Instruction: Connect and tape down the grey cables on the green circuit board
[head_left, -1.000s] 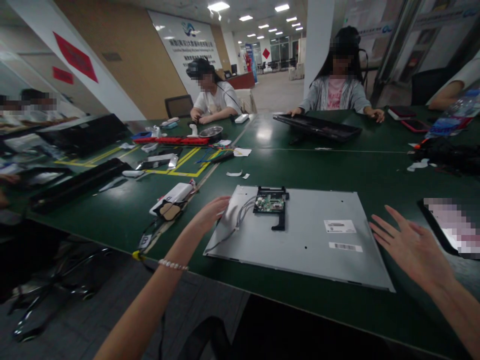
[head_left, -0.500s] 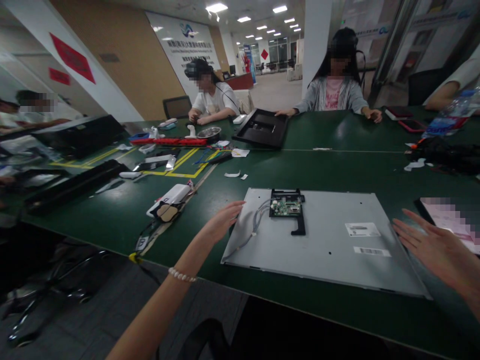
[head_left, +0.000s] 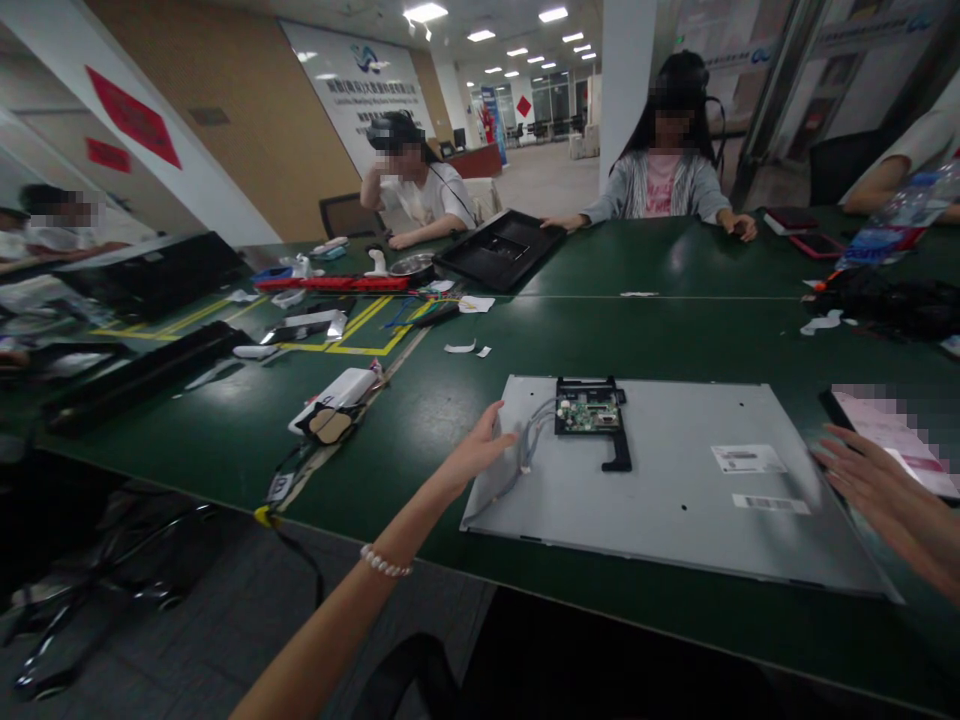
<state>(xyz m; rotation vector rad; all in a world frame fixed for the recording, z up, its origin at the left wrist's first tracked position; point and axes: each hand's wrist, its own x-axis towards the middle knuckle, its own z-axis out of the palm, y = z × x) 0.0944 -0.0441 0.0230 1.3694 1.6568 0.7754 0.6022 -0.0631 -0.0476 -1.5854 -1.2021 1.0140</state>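
Note:
A flat grey metal display panel (head_left: 652, 500) lies on the green table in front of me. Near its far edge sits a green circuit board (head_left: 592, 415) in a black bracket (head_left: 619, 455). Grey cables (head_left: 529, 440) run from the board toward the panel's left side. My left hand (head_left: 480, 450) is at the panel's left edge, fingers apart, thumb up. At the right edge, my right hand (head_left: 874, 480) has its fingers stretched out. Neither hand is wrapped around anything; whether the fingertips touch the panel I cannot tell.
Right of the panel lies a phone with a pink screen (head_left: 892, 430). A white power pack with cables (head_left: 337, 400) stands to the left. Across the table, a person's hand rests on a black frame (head_left: 502, 250). A water bottle (head_left: 896, 220) leans at the far right.
The panel has shifted to the right. My left hand has followed it rightward and now reaches over its left edge. Across the table, the black frame has turned and moved left.

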